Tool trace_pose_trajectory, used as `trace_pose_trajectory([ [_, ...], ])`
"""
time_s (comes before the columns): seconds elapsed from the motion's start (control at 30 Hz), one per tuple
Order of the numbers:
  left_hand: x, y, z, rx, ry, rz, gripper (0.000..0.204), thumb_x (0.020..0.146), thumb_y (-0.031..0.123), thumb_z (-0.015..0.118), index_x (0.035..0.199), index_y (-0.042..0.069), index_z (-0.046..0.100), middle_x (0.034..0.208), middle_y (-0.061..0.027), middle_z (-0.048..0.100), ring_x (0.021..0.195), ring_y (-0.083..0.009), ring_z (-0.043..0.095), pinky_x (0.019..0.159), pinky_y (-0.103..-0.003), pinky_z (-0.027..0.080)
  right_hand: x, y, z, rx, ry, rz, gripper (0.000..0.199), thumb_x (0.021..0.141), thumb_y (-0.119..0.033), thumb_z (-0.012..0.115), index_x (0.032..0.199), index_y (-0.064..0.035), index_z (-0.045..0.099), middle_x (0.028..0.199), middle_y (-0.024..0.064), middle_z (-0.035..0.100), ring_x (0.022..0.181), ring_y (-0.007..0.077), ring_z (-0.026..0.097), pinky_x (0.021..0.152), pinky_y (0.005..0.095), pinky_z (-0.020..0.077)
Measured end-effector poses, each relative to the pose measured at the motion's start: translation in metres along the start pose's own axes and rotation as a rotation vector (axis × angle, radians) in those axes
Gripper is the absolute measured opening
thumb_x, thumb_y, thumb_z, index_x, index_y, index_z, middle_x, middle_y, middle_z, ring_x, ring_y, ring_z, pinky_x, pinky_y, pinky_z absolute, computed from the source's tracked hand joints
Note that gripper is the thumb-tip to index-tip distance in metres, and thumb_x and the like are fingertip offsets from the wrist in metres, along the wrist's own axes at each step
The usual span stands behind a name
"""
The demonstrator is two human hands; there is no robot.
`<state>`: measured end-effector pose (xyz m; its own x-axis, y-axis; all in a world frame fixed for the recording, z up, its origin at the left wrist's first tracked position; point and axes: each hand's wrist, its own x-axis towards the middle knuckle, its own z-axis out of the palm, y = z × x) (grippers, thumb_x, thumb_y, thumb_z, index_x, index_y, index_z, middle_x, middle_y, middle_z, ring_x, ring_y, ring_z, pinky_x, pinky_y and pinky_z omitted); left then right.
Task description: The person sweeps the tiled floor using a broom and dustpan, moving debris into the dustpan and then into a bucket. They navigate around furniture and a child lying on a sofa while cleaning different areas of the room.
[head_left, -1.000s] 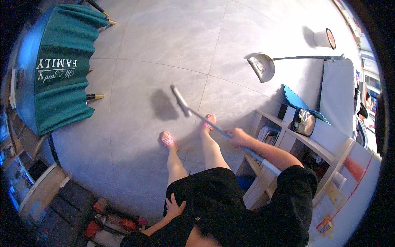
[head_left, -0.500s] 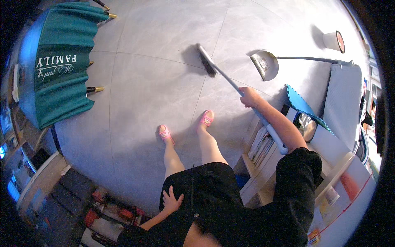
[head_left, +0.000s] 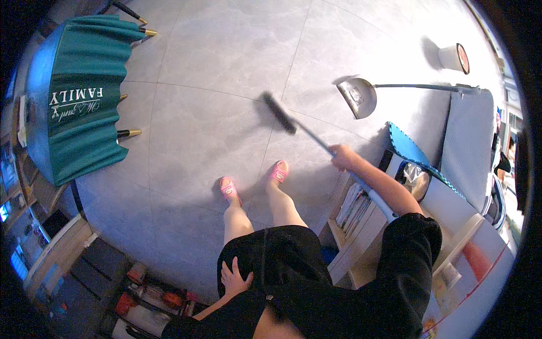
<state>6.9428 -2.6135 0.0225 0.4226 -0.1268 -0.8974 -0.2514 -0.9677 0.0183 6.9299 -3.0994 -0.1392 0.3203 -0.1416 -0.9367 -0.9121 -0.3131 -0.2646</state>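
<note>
My right hand point(head_left: 343, 158) is wrapped round the long grey handle of a broom point(head_left: 316, 138), and the handle's thick end runs back along my forearm. The broom's dark bristle head point(head_left: 279, 113) is over the tiled floor ahead of me, blurred a little; whether it touches the floor I cannot tell. My left hand point(head_left: 236, 278) rests on the black shorts at my left thigh, fingers spread, holding nothing. To the right of the broom head lies a long-handled dustpan point(head_left: 359, 98) on the floor, apart from the broom.
A green cloth-covered table point(head_left: 84, 96) with dark, gold-tipped legs stands at left. At right are a white bin point(head_left: 453, 59), a blue foam mat point(head_left: 407, 146), a grey folded panel point(head_left: 467, 150) and a low shelf of books point(head_left: 353, 208). My feet wear pink slippers point(head_left: 278, 173).
The broom head has swung round so its bristles show more fully, and sits slightly lower in view. My right hand has shifted down a little with it. My left hand stays put.
</note>
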Motion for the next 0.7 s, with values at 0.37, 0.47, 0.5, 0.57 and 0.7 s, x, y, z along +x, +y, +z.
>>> trace_pose_trajectory([
  [0.37,0.031,0.009,-0.028,-0.034,0.003,0.141,0.076,0.068,0.038,0.060,0.128,0.019,0.016,0.124,-0.0277,0.015,0.110,-0.0460,0.023,0.086,-0.055,0.024,-0.005,-0.082,-0.023,0.394,0.006,-0.163,0.048,0.072,-0.011,0.053,0.118,-0.0147,0.041,0.061,0.0063,0.055,0.043,0.0099,0.048,0.040,0.0248,0.0429],
  [0.47,0.052,0.024,-0.051,-0.037,0.022,0.157,0.076,0.067,0.037,0.061,0.127,0.019,0.017,0.124,-0.0281,0.016,0.111,-0.0451,0.023,0.086,-0.054,0.025,0.044,-0.135,0.022,0.432,-0.053,-0.295,0.050,0.070,-0.012,0.056,0.118,-0.0129,0.041,0.066,0.0067,0.057,0.045,0.0100,0.049,0.042,0.0246,0.0440],
  [0.5,0.060,0.029,-0.062,-0.035,0.036,0.157,0.077,0.067,0.037,0.061,0.127,0.019,0.017,0.124,-0.0283,0.016,0.111,-0.0448,0.024,0.086,-0.054,0.025,0.059,-0.160,0.035,0.459,-0.095,-0.323,0.051,0.068,-0.012,0.056,0.116,-0.0116,0.043,0.066,0.0074,0.057,0.047,0.0104,0.050,0.043,0.0255,0.0445],
  [0.57,0.071,0.031,-0.082,-0.009,0.031,0.179,0.077,0.066,0.037,0.062,0.127,0.019,0.017,0.124,-0.0279,0.016,0.111,-0.0442,0.024,0.087,-0.053,0.025,0.088,-0.199,0.058,0.291,-0.011,-0.438,0.046,0.062,-0.016,0.056,0.108,-0.0099,0.049,0.071,0.0109,0.057,0.060,0.0174,0.054,0.054,0.0295,0.0446],
  [0.7,0.090,0.035,-0.120,-0.003,0.002,0.190,0.076,0.067,0.033,0.063,0.127,0.020,0.018,0.125,-0.0252,0.018,0.113,-0.0418,0.024,0.088,-0.051,0.026,0.154,-0.230,0.085,-0.160,0.094,-0.558,0.043,0.056,-0.024,0.054,0.095,-0.0073,0.056,0.084,0.0167,0.057,0.081,0.0280,0.056,0.068,0.0345,0.0432],
])
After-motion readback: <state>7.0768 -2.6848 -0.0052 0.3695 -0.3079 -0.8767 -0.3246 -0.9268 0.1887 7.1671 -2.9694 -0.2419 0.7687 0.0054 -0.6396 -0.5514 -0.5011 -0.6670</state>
